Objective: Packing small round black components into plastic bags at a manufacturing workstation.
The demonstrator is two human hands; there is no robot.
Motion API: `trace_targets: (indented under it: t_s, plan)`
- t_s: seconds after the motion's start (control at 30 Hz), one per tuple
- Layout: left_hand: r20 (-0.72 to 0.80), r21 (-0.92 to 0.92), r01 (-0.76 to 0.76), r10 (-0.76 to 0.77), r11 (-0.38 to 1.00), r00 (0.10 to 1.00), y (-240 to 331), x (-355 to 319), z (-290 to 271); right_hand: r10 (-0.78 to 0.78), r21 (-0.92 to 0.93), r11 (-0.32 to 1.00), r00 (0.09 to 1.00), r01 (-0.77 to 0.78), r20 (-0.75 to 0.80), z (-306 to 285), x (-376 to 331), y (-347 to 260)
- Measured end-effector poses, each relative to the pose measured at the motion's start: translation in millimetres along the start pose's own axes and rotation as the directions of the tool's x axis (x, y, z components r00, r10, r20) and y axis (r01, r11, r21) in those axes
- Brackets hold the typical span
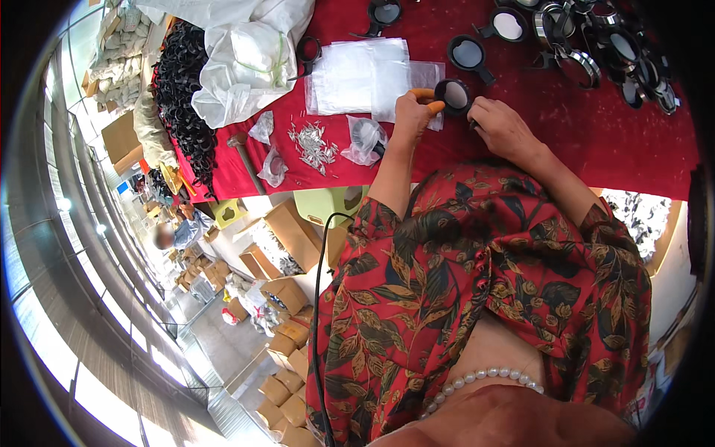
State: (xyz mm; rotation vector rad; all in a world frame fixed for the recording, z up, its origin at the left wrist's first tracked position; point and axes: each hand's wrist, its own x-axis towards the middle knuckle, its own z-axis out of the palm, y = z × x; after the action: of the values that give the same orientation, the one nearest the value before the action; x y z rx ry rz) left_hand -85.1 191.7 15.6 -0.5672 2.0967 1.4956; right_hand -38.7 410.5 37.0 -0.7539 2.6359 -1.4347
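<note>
My left hand [415, 115], with orange covers on its fingertips, grips a round black-framed piece [455, 95] with a pale, glassy disc. Close by on the right, my right hand [509, 128] has its fingers pinched together. A small dark bit shows at its fingertips, too small to make out. Just beyond lies a similar black-framed piece with a short handle [467, 54]. Left of my left hand is a stack of clear plastic bags [357, 74]. A bagged piece [365, 140] rests nearer the table's front edge.
A red-covered table [566, 134] spans the front. Small silvery parts [314, 145] lie beside a hammer [247, 162]. Black curved parts [182, 97] are heaped at the left near a white sack [253, 63]. Metal rings and black frames [596, 45] crowd the far right. Cardboard boxes [294, 231] stand below.
</note>
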Motion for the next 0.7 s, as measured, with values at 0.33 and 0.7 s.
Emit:
trace_targets:
  t_s: [0.33, 0.7]
  plan:
    - [0.056, 0.104, -0.090, 0.085, 0.990, 0.995, -9.7, 6.1, -8.7, -0.006, 0.060, 0.998, 1.000, 0.007, -0.015, -2.5, 7.0, 9.9]
    - [-0.129, -0.084, -0.109, 0.098, 0.990, 0.987, -12.1, 2.9, -3.1, 0.102, 0.177, 0.980, 0.994, -0.092, -0.048, -12.5, -9.6, 10.3]
